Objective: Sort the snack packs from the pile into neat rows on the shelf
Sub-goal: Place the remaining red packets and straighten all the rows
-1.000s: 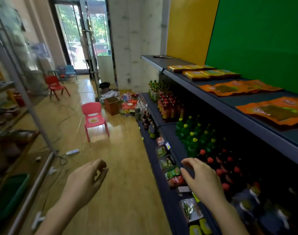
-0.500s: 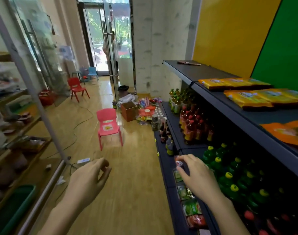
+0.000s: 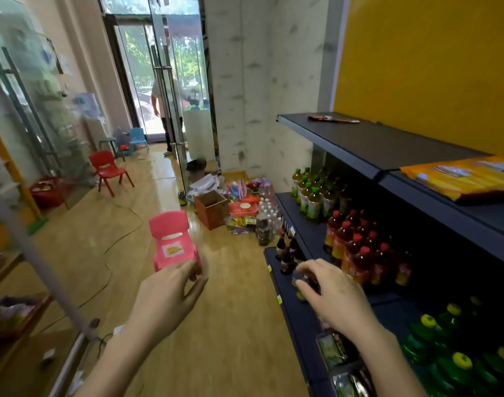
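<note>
Both hands are empty: left hand (image 3: 170,296) and right hand (image 3: 333,299) show loosely curled fingers, gripping nothing. The snack pile (image 3: 242,207) lies on the floor ahead, by the shelf (image 3: 388,144) end. Recommended: gather matching packs together, then align them beside the orange packs (image 3: 459,176).

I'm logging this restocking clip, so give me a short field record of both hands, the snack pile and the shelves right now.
left hand: empty, fingers loosely curled, above the wooden floor
right hand: empty, fingers relaxed, at the dark lower shelf
pile of colourful snack packs: on the floor beside the brown cardboard box
dark top shelf: flat orange-yellow snack packs lie on it
grip: nothing held by either hand
</note>
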The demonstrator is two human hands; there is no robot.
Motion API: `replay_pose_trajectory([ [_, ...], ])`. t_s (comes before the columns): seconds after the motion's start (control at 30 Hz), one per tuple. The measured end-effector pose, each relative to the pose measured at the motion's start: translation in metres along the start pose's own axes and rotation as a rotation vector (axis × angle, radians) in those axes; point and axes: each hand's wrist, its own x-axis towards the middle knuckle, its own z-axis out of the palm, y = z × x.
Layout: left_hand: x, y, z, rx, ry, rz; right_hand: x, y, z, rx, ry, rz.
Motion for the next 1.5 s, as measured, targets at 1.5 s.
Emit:
replay_pose_trajectory([
  [1.5,0.845,0.038,0.226,-0.55,0.138,0.684,0.685,0.152,-0.02,-0.12,0.57,0.48],
])
